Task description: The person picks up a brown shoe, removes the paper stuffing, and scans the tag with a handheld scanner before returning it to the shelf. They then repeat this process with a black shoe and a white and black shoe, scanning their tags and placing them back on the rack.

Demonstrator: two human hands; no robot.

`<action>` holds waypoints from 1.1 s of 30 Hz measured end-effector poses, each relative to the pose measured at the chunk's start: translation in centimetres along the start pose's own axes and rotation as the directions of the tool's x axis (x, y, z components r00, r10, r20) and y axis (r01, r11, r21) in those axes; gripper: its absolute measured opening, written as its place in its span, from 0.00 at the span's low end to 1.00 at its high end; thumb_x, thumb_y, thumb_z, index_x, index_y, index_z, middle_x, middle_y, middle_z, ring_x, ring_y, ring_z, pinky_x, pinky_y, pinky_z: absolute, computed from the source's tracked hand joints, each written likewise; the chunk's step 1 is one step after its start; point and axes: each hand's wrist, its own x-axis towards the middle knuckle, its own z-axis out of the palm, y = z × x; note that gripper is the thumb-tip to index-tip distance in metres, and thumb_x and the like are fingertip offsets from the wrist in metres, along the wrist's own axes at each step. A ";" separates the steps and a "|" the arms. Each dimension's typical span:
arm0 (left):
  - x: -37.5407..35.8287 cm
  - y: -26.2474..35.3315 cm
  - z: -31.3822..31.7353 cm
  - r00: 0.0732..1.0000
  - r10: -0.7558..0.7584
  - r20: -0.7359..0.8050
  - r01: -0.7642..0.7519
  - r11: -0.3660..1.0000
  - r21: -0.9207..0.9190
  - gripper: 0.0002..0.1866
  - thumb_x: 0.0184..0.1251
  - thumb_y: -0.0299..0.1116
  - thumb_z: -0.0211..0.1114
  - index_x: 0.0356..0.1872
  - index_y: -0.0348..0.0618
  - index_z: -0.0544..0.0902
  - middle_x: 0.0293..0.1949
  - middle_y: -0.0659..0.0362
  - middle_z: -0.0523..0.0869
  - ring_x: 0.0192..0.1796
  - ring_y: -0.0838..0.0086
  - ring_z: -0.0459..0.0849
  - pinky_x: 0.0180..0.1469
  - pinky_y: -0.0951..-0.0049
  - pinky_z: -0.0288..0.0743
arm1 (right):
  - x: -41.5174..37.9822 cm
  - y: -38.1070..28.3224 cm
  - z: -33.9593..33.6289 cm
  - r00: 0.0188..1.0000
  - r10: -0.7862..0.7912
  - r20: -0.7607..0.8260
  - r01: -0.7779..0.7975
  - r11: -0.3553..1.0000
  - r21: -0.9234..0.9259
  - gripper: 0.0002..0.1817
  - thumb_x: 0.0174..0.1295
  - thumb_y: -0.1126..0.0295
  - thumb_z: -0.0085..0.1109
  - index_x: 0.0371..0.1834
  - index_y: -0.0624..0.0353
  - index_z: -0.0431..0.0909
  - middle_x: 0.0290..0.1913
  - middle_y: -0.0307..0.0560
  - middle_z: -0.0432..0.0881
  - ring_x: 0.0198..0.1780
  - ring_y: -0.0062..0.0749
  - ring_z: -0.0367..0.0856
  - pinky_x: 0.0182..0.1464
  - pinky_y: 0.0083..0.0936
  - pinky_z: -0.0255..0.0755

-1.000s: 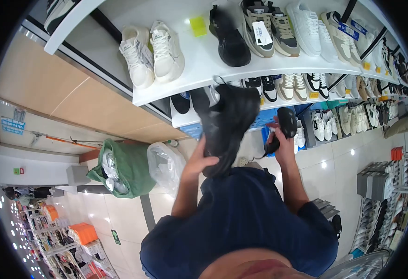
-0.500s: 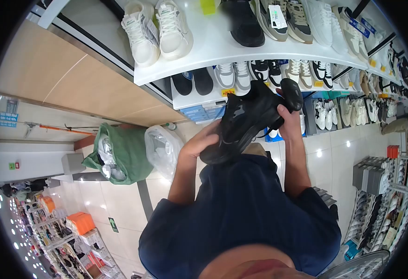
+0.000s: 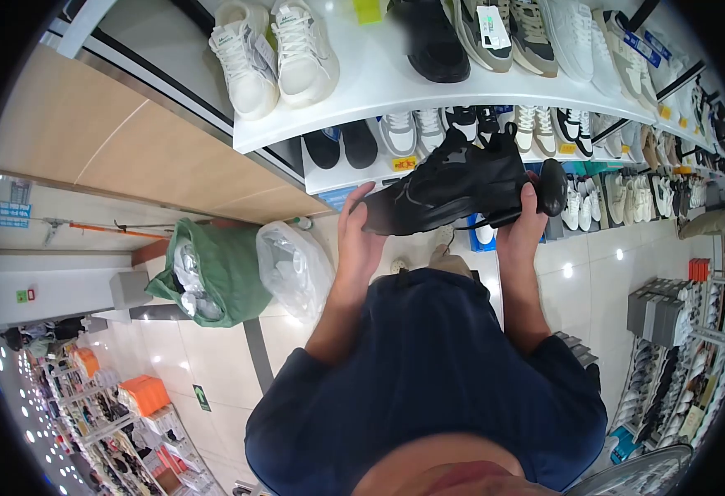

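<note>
A black sneaker [image 3: 449,192] lies nearly level across both hands in front of my chest, its side facing me. My left hand [image 3: 361,227] is closed around its toe, thumb on top. At the heel end, my right hand [image 3: 526,221] grips the shoe from below, most of its fingers hidden. Beside that hand is a rounded, glossy black object [image 3: 553,188], apparently held by it too; its kind I cannot make out. Behind the sneaker, a lower shelf carries grey-and-white sneakers [image 3: 399,132] and dark shoes [image 3: 360,145].
Above, a white shelf [image 3: 337,103] bears cream sneakers [image 3: 304,54], a black shoe [image 3: 438,50] and several others. To the left, a green sack [image 3: 238,281] and a clear plastic bag [image 3: 294,269] stand on the tiled floor. Grey boxes [image 3: 658,312] are stacked at right.
Both hands have turned the sneaker from a slant to nearly level. The left hand has risen a little at the toe; the right hand and the rounded black object have moved right and slightly down.
</note>
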 end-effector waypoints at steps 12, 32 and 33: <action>0.9 0.3 0.0 0.999 -0.034 0.035 0.033 0.999 0.013 0.29 0.81 0.47 0.51 0.74 0.41 0.62 0.66 0.50 0.76 0.65 0.63 0.78 0.66 0.60 0.72 | -0.9 -0.9 -0.9 0.991 -0.067 0.118 0.074 0.996 -0.049 0.32 0.67 0.70 0.60 0.73 0.66 0.60 0.67 0.52 0.71 0.69 0.39 0.71 0.71 0.38 0.68; 0.5 -0.5 -0.7 0.896 -0.437 0.075 0.443 0.887 -0.130 0.27 0.84 0.47 0.44 0.74 0.43 0.65 0.68 0.53 0.76 0.67 0.65 0.78 0.65 0.59 0.75 | 0.0 -3.7 -0.9 0.857 -0.315 0.408 0.394 0.910 -0.127 0.43 0.57 0.64 0.71 0.73 0.66 0.61 0.68 0.56 0.71 0.69 0.42 0.72 0.70 0.37 0.67; 0.4 -0.5 -0.6 0.902 -0.421 0.095 0.430 0.893 -0.134 0.27 0.84 0.46 0.44 0.75 0.45 0.63 0.69 0.53 0.75 0.68 0.64 0.77 0.66 0.58 0.75 | 0.0 -3.9 -0.8 0.872 -0.279 0.402 0.328 0.943 -0.057 0.42 0.59 0.62 0.70 0.74 0.66 0.61 0.69 0.56 0.70 0.69 0.42 0.72 0.70 0.38 0.67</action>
